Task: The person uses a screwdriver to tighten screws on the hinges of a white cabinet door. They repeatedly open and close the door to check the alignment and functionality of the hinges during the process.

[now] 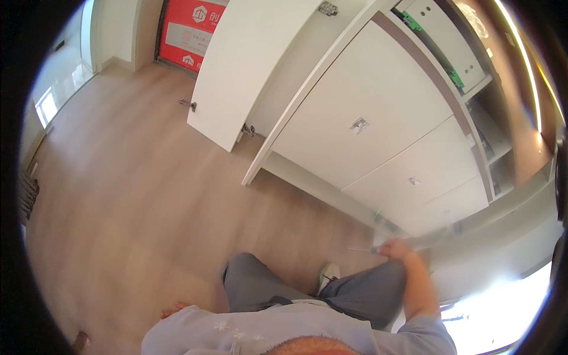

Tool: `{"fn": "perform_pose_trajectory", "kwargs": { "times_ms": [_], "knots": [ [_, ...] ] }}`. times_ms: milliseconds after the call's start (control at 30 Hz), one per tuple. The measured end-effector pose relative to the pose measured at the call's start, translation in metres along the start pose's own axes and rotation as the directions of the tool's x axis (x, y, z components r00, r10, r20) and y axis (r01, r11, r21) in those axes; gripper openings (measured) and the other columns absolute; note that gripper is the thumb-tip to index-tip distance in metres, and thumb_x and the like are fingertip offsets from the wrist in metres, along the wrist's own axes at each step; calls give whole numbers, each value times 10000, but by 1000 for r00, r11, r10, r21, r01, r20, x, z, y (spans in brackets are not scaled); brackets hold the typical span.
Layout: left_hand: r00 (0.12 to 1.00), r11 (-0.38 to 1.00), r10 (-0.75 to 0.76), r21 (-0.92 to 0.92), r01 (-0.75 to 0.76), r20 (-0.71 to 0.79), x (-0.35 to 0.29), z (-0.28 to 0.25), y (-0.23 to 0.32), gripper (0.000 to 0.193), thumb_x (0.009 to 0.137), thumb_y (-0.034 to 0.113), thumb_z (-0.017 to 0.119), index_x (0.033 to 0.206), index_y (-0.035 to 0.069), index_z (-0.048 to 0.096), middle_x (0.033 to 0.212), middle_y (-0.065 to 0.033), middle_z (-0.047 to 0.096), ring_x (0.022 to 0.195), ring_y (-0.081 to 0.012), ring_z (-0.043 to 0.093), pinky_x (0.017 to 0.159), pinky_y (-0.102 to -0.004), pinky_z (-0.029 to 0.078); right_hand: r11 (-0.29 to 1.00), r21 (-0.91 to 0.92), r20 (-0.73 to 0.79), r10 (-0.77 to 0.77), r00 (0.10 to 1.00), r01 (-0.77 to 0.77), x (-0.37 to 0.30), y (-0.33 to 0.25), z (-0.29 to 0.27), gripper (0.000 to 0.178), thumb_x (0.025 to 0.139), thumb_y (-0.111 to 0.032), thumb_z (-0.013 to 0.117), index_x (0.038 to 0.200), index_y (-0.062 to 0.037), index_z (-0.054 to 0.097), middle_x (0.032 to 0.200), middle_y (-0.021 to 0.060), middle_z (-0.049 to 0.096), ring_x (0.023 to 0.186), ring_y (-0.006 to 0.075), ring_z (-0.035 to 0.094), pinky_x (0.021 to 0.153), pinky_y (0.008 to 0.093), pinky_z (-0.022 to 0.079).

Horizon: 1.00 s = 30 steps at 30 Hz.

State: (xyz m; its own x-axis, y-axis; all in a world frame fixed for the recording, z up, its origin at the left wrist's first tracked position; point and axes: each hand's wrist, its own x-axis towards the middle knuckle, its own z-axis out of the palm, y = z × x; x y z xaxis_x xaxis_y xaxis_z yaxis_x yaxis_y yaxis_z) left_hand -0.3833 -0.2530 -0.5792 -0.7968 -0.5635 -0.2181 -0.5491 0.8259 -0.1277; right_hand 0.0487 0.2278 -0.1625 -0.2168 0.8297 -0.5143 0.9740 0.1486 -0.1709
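My right hand point(397, 249) is closed around the handle of a screwdriver point(374, 250). Its thin metal shaft points left, above the floor and beside my right knee. The hand is close to the lower front of a long white cabinet point(367, 100). At the lower left, my left hand point(173, 310) shows only in part past my sleeve. Its visible fingers look apart, and I see nothing in them.
A white door point(248, 65) with metal hinges point(248, 129) stands at the cabinet's left end. Green fittings point(411, 22) show in an opening along the cabinet's far side. A red printed sheet point(188, 32) covers a surface at the back. Wood-look floor point(136, 177) stretches left.
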Motion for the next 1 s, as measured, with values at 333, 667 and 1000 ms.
{"fn": "perform_pose_trajectory", "kwargs": {
  "times_ms": [333,667,1000],
  "knots": [
    [999,999,52,-14,-52,-4,-5,-6,19,752,965,400,537,1595,70,293,1669,-221,256,1555,-408,213,1228,-563,234,998,33,-6,46,999,-46,-4,56,6,407,825,-414,858,1039,-72,801,827,82,746,666,157,659,649,336,529],
    [991,992,127,-20,-128,-43,-4,-14,34,705,951,281,595,1568,52,342,1656,-234,278,1548,-408,228,1235,-527,248,991,-130,-71,2,997,-11,-42,88,5,449,757,-251,817,1181,-125,737,1112,152,745,1034,339,702,910,415,556],
    [746,681,664,-452,-577,48,-8,-36,143,670,938,161,652,1542,34,390,1642,-246,299,1542,-408,243,1241,-492,261,975,-98,-100,-208,973,198,-80,61,-15,381,771,-225,799,1128,-110,732,1046,158,731,983,359,688,869,451,543]
  ]
}}
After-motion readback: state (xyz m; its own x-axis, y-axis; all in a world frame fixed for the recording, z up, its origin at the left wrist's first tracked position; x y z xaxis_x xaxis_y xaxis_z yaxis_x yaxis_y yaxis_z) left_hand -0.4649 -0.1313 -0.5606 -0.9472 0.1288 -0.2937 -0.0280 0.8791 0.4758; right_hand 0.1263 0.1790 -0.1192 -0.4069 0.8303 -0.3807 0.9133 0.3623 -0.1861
